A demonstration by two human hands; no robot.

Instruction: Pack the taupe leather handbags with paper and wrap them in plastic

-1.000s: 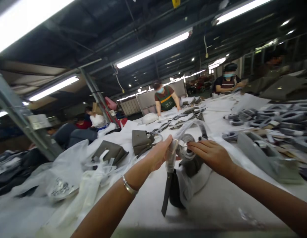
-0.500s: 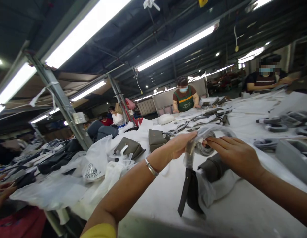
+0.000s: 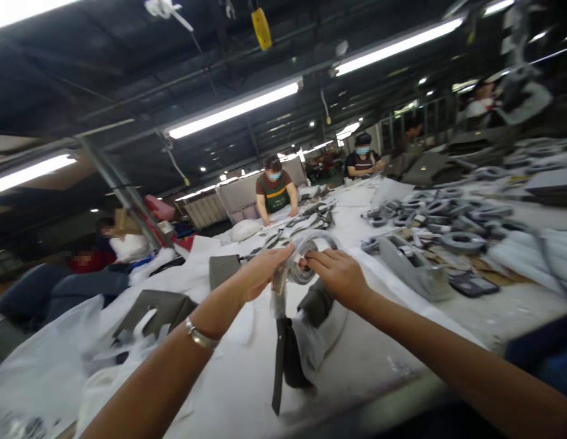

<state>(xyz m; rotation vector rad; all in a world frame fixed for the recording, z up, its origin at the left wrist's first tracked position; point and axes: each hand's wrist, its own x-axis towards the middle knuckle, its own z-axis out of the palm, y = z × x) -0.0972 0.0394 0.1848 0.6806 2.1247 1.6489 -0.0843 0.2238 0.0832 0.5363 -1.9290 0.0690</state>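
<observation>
Bags (image 3: 155, 311) and a tape dispenser (image 3: 418, 271) flank the left hand (image 3: 260, 271) and right hand (image 3: 342, 279), their grip pinching a plastic-wrapped coil (image 3: 294, 269).

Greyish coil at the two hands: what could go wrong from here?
The greyish coil might slip or unwind if the right hand loosens its grip. The dark strap hanging below the left hand could catch in the loose translucent sheet beside it.

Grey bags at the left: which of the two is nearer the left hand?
The farther bag, just beyond the left hand; the other bag lies closer to the camera.
</observation>
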